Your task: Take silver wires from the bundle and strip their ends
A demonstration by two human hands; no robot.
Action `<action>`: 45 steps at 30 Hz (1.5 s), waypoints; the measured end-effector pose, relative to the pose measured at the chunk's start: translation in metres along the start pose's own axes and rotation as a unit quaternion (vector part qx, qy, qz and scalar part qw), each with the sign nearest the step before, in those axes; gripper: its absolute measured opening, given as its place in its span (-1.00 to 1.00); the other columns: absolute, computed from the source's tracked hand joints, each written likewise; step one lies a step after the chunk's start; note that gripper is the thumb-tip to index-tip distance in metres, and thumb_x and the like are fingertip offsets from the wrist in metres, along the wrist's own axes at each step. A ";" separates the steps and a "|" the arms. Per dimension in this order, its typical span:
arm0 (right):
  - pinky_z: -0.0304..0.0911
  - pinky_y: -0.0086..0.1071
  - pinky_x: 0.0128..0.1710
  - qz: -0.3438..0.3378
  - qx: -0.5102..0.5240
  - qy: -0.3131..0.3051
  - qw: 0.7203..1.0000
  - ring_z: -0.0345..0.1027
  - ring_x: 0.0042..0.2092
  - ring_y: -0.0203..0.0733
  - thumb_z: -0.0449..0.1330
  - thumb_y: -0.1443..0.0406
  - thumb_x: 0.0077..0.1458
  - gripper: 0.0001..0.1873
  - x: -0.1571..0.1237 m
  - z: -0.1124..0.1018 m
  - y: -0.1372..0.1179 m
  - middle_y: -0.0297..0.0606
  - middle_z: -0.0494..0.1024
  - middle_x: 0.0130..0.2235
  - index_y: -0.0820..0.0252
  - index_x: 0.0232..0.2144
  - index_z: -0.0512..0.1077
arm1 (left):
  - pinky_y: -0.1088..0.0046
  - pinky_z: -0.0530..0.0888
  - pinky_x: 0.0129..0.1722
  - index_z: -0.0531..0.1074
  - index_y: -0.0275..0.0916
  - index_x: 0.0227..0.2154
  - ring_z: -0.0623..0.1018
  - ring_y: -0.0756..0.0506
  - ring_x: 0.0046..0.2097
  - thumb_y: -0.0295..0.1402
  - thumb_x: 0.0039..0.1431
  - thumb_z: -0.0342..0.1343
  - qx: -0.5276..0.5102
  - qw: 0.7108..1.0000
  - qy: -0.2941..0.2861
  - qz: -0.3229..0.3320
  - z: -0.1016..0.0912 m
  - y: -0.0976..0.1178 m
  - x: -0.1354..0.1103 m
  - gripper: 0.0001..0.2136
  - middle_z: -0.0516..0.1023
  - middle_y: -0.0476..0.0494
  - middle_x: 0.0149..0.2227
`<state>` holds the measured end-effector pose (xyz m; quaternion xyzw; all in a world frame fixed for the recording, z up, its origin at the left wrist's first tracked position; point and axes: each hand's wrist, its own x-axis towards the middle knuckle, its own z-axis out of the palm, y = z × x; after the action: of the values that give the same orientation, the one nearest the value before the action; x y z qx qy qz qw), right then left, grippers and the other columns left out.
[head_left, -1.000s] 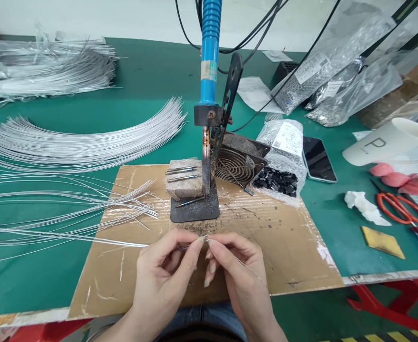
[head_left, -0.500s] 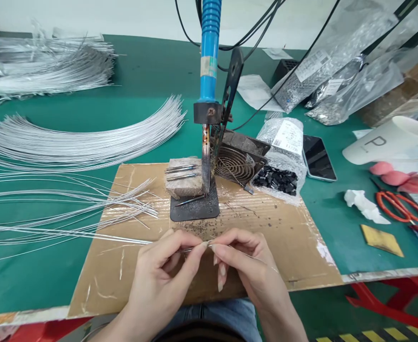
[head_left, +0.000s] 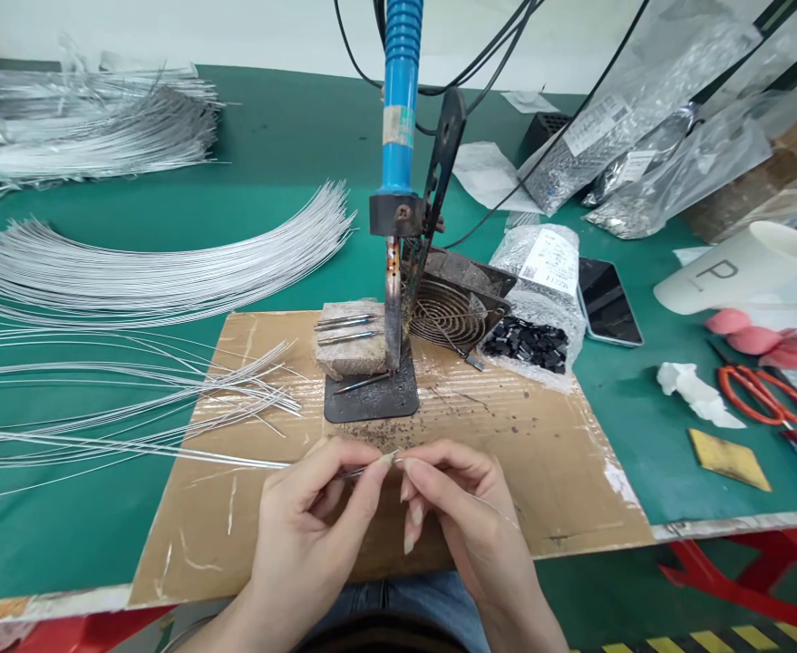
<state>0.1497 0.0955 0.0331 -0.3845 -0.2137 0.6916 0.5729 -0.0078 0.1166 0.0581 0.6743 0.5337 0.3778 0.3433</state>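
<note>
My left hand (head_left: 326, 517) pinches the end of some thin white wires (head_left: 235, 459), which run off to the left across the cardboard. Close beside it, my right hand (head_left: 462, 512) is closed in a pinch at the same wire ends, with a fine strand trailing over its fingers. The fingertips nearly meet, so the exact tips are hard to make out. Just beyond stands a blue soldering iron (head_left: 398, 154), held upright with its tip down over a black metal plate (head_left: 371, 404). Slim metal pieces (head_left: 347, 337) lie on a worn block (head_left: 350, 363) beside it.
Loose wires (head_left: 248, 390) and a curved wire bundle (head_left: 167, 277) lie left. A small fan (head_left: 449, 313) and a bag of black parts (head_left: 527, 345) sit behind the cardboard (head_left: 194, 544). Rightward are a phone (head_left: 608, 304), a mug (head_left: 731, 272), orange-handled scissors (head_left: 765, 396) and a yellow sponge (head_left: 729, 459).
My right hand has shifted slightly to the left and its lower fingers have curled a little differently. My left hand keeps its pinch with barely any movement.
</note>
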 end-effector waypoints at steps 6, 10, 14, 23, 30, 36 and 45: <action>0.43 -0.55 -0.56 -0.020 0.034 0.035 0.999 0.38 -0.58 -0.40 0.46 0.22 0.14 -0.86 -0.001 0.010 0.007 -0.34 0.57 -0.49 0.19 -0.34 0.72 | 0.60 0.32 -0.55 0.57 -0.15 -0.37 0.43 0.07 -0.55 -0.36 0.31 0.23 -0.014 0.999 0.033 -0.020 0.007 -0.005 -0.007 -0.89 0.53 0.10 -0.52; 0.43 -0.55 -0.57 -0.031 0.065 0.056 0.996 0.38 -0.59 -0.39 0.48 0.22 0.09 -0.86 -0.003 0.017 0.011 -0.34 0.58 -0.50 0.18 -0.38 0.72 | 0.63 0.38 -0.53 0.58 -0.16 -0.35 0.55 0.06 -0.51 -0.38 0.31 0.23 -0.028 0.999 0.041 -0.014 0.010 -0.006 -0.008 -0.90 0.60 0.08 -0.50; 0.44 -0.56 -0.53 -0.037 0.075 0.064 0.994 0.43 -0.58 -0.38 0.48 0.23 0.09 -0.87 -0.004 0.022 0.014 -0.34 0.60 -0.49 0.18 -0.37 0.71 | 0.65 0.42 -0.52 0.59 -0.18 -0.37 0.58 0.05 -0.51 -0.38 0.29 0.23 -0.044 0.997 0.054 -0.039 0.010 -0.002 -0.008 -0.89 0.63 0.05 -0.49; 0.50 -0.48 -0.50 -0.047 0.063 0.052 0.996 0.46 -0.54 -0.33 0.42 0.21 0.19 -0.85 -0.004 0.019 0.015 -0.30 0.63 -0.44 0.17 -0.30 0.72 | 0.61 0.48 -0.39 0.61 -0.17 -0.39 0.58 0.01 -0.43 -0.33 0.27 0.23 -0.079 0.989 0.048 -0.112 0.009 0.007 -0.008 -0.87 0.65 0.02 -0.48; 0.53 -0.43 -0.48 -0.064 0.061 0.039 0.995 0.45 -0.51 -0.29 0.33 0.16 0.29 -0.77 -0.006 0.013 0.020 -0.26 0.62 -0.41 0.19 -0.24 0.72 | 0.57 0.43 -0.44 0.60 -0.18 -0.40 0.54 0.00 -0.45 -0.31 0.26 0.24 -0.090 0.987 0.043 -0.127 0.009 0.008 -0.008 -0.87 0.62 0.01 -0.50; 0.51 -0.43 -0.44 -0.079 0.034 0.046 0.995 0.49 -0.47 -0.27 0.25 0.13 0.36 -0.69 -0.006 0.012 0.014 -0.22 0.62 -0.37 0.20 -0.20 0.72 | 0.56 0.31 -0.53 0.59 -0.14 -0.38 0.45 0.04 -0.51 -0.33 0.30 0.22 -0.054 0.995 0.038 -0.075 0.007 0.002 -0.007 -0.87 0.56 0.09 -0.51; 0.61 -0.25 -0.36 -0.118 -0.054 0.170 0.977 0.56 -0.37 -0.07 0.37 0.00 0.18 -0.61 -0.007 -0.080 -0.025 -0.07 0.70 -0.29 0.17 -0.19 0.74 | 0.46 0.29 -0.47 0.57 -0.13 -0.30 0.39 0.01 -0.50 -0.43 0.36 0.18 0.133 0.987 0.042 0.081 -0.044 -0.005 0.018 -0.88 0.54 0.08 -0.49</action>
<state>0.2276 0.0834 0.0046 -0.4991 -0.1943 0.5311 0.6565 -0.0462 0.1376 0.0771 0.7385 0.5371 0.3573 0.1962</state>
